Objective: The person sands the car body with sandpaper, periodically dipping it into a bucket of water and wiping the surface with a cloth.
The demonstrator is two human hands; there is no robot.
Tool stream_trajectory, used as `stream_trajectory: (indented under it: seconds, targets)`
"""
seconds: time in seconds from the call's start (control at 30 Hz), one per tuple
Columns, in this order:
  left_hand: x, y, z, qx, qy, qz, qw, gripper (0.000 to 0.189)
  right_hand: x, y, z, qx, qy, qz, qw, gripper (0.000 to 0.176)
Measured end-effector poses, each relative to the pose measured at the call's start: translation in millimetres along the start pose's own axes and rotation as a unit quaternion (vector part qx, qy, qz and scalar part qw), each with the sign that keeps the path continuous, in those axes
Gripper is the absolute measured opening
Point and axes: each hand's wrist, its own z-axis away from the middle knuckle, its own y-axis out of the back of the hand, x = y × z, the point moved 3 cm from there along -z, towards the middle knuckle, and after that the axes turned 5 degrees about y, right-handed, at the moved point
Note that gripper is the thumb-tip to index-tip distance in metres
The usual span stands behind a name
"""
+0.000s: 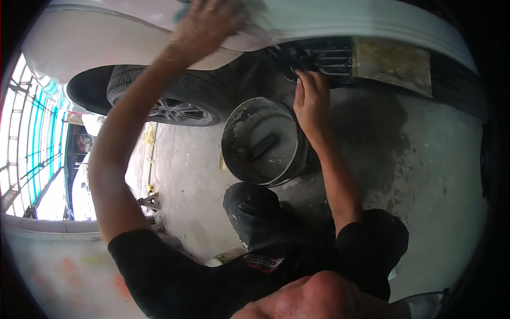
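We are seeing the left hand (210, 26) lying over the pale car panel (340, 18), blurred, with a teal pad-like thing (182, 13) showing at its edge, near the top of the view. We are reading this thing as light and soft, probably slippery if wet, hardly fragile, so we are favouring a broad, flat hold across its back. The left fingers are looking more extended than curled; we are not managing to tell whether they are gripping it or only covering it. The right hand (312, 98) is bending its fingers beside the dark slatted grille (332, 58), thumb close in; pinch or plain contact, we are not managing to tell. We are judging the panel smooth, rigid and far too big for grasping, so more for bracing against. Below the hands, a bucket (229, 151) is standing with cloudy liquid (273, 127) and a dark block (265, 145) inside; we are guessing the block is light, stiffish, slick, and best taken by its long sides
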Motion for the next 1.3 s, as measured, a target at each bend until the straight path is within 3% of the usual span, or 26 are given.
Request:
stream_trajectory:
  seconds: [0.07, 0.13, 0.2, 0.3, 0.43, 0.53, 0.6, 0.63, 0.67, 0.77, 0.83, 0.9, 1.1, 1.3]
  targets:
    - [44, -21, 2, -0.077, -0.043, -0.106, 0.99, 0.053, 1, -1, 10, -0.013, -0.018, -0.023, 0.999, 0.023]
    - [84, -44, -14, -0.107, -0.023, 0.016, 0.994, 0.054, 3, -5, 25, -0.028, -0.066, -0.074, 0.995, 0.022]
    - [114, -49, -24, -0.042, 0.004, 0.073, 0.996, 0.048, 5, -6, 35, -0.038, -0.111, -0.117, 0.986, 0.02]
    - [129, -55, -23, -0.011, -0.051, 0.173, 0.984, 0.045, 11, -6, 47, -0.048, -0.164, -0.148, 0.974, 0.019]
    - [100, -55, 14, -0.104, -0.136, 0.038, 0.985, 0.044, 10, -9, 49, -0.049, -0.168, -0.122, 0.977, 0.017]
    - [61, -20, 41, -0.078, -0.038, 0.062, 0.994, 0.044, 6, -30, 52, -0.051, -0.166, -0.143, 0.974, 0.017]
    - [10, 15, 59, -0.065, 0.114, 0.074, 0.989, 0.049, 5, -47, 59, -0.06, -0.175, -0.158, 0.97, 0.016]
    - [-4, 22, 64, 0.001, 0.124, 0.048, 0.991, 0.062, 3, -52, 61, -0.069, -0.178, -0.16, 0.968, 0.016]
    - [-12, 29, 64, 0.017, 0.189, 0.033, 0.981, 0.082, -1, -56, 63, -0.077, -0.182, -0.162, 0.967, 0.015]
    - [-2, 29, 60, -0.043, 0.25, 0.041, 0.966, 0.108, -17, -64, 69, -0.095, -0.149, -0.156, 0.972, 0.015]
    - [26, 37, 33, -0.222, 0.417, 0.191, 0.86, 0.068, -23, -78, 85, -0.085, -0.075, -0.137, 0.984, 0.016]
    - [50, 23, 29, -0.215, 0.444, 0.222, 0.841, 0.128, -26, -88, 102, -0.146, -0.052, -0.134, 0.979, 0.017]
    - [123, -14, 6, -0.205, 0.443, 0.369, 0.791, 0.132, -18, -97, 124, -0.272, -0.073, -0.114, 0.953, 0.019]
    - [158, -41, 4, -0.118, 0.42, 0.395, 0.809, 0.136, -14, -96, 122, -0.264, -0.092, -0.103, 0.955, 0.018]
